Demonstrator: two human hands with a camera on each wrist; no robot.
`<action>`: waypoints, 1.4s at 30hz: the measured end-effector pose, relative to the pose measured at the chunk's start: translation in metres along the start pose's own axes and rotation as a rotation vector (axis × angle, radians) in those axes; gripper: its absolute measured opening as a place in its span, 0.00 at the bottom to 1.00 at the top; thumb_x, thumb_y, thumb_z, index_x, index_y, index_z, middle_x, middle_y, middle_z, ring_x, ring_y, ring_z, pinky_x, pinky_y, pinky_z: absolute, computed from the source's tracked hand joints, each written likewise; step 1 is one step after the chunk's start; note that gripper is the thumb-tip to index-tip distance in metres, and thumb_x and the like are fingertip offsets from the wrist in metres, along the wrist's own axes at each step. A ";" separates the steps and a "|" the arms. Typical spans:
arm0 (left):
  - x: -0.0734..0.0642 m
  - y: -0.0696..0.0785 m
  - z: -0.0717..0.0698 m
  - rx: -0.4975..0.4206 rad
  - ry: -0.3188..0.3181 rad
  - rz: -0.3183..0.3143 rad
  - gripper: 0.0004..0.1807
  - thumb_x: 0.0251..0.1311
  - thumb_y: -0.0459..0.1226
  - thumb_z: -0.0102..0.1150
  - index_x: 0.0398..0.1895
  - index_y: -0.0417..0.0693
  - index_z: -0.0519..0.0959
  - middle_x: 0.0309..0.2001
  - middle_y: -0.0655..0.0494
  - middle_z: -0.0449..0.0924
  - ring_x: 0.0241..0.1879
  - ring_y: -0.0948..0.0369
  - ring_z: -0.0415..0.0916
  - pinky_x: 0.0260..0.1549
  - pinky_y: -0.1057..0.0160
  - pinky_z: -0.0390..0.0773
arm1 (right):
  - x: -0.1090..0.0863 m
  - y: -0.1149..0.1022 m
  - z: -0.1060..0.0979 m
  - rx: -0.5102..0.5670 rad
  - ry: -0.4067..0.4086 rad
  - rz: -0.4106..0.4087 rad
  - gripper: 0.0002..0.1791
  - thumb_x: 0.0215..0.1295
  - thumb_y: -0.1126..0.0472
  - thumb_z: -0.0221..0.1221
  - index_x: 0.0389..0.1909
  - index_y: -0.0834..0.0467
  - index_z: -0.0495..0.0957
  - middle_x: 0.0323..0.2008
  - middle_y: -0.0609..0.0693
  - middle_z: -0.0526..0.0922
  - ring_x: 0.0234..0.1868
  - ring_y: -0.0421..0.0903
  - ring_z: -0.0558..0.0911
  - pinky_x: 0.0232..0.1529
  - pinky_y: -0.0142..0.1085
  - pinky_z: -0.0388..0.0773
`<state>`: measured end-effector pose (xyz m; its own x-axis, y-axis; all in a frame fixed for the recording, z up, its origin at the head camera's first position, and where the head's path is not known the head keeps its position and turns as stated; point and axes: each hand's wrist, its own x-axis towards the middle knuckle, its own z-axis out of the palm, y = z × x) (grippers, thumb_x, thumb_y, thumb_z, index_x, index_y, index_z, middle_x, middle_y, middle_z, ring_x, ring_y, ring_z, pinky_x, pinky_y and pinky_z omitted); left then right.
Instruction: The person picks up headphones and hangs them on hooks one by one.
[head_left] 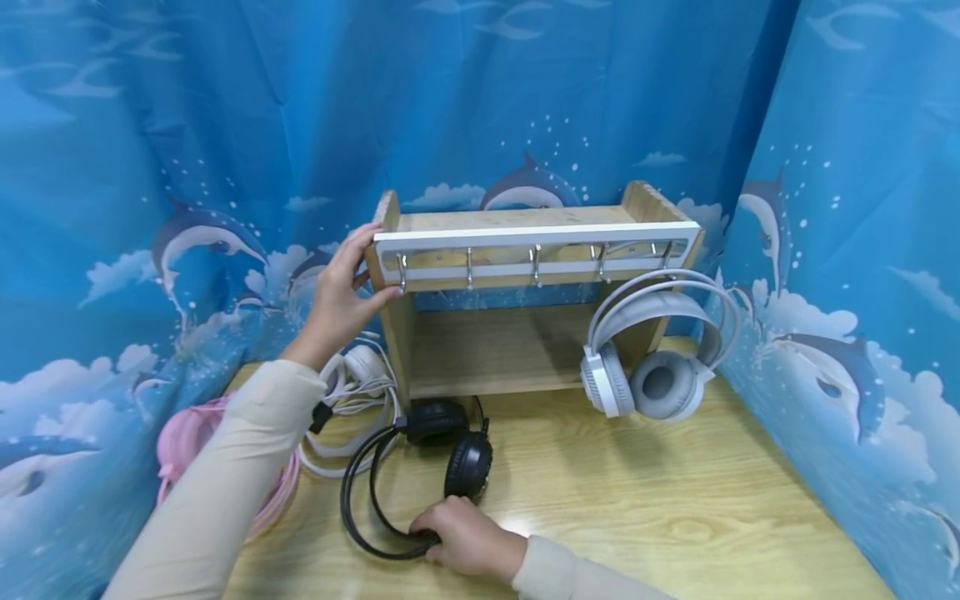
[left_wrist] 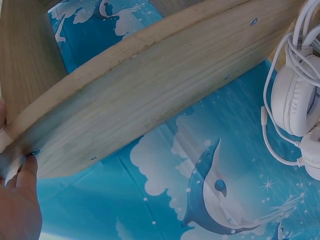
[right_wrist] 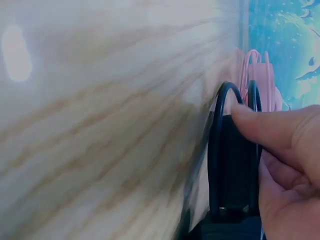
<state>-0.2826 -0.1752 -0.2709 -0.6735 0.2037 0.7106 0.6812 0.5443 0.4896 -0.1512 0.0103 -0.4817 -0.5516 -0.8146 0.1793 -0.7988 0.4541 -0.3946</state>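
Note:
Black headphones (head_left: 468, 467) lie on the wooden table, ear cups toward the shelf, headband toward the front. My right hand (head_left: 471, 537) grips their headband between thumb and fingers; the right wrist view shows the thumb over the dark band (right_wrist: 232, 165). With my left hand (head_left: 341, 292) I hold the upper left corner of a wooden shelf (head_left: 495, 350), thumb on the front and fingers on the side. A white strip with several metal hooks (head_left: 536, 265) runs along the shelf's front. White-grey headphones (head_left: 663, 383) hang at its right end.
Left of the shelf lie white headphones (head_left: 365, 364) with coiled cables. Pink headphones (head_left: 180, 442) rest at the table's left, partly behind my left sleeve. A blue dolphin-print cloth (head_left: 450, 100) encloses the back and sides. Bare wood shows on the table (head_left: 675, 517) at front right.

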 end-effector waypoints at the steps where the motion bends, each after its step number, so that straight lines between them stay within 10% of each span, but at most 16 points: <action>1: 0.000 0.000 0.000 0.000 0.000 0.002 0.44 0.43 0.30 0.65 0.64 0.64 0.57 0.66 0.61 0.54 0.61 0.65 0.58 0.50 0.67 0.73 | 0.000 0.000 0.000 0.004 0.006 0.003 0.17 0.40 0.63 0.68 0.36 0.51 0.82 0.35 0.37 0.82 0.36 0.28 0.77 0.35 0.16 0.72; 26: 0.000 0.000 -0.001 0.004 0.007 -0.011 0.43 0.43 0.31 0.65 0.64 0.62 0.57 0.66 0.63 0.54 0.61 0.65 0.58 0.49 0.64 0.75 | -0.019 0.002 -0.026 -0.006 0.267 -0.189 0.09 0.51 0.62 0.62 0.36 0.53 0.79 0.39 0.41 0.81 0.52 0.41 0.74 0.54 0.26 0.70; 42: 0.000 -0.001 0.000 0.010 -0.005 -0.025 0.44 0.44 0.32 0.65 0.63 0.70 0.56 0.66 0.63 0.53 0.62 0.66 0.57 0.49 0.63 0.74 | -0.017 0.009 -0.048 0.008 0.417 -0.345 0.12 0.55 0.57 0.59 0.41 0.52 0.77 0.35 0.39 0.80 0.34 0.30 0.74 0.41 0.19 0.71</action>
<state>-0.2834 -0.1755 -0.2712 -0.6916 0.1942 0.6957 0.6615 0.5571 0.5021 -0.1608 0.0453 -0.4453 -0.3071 -0.7032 0.6413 -0.9495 0.1813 -0.2560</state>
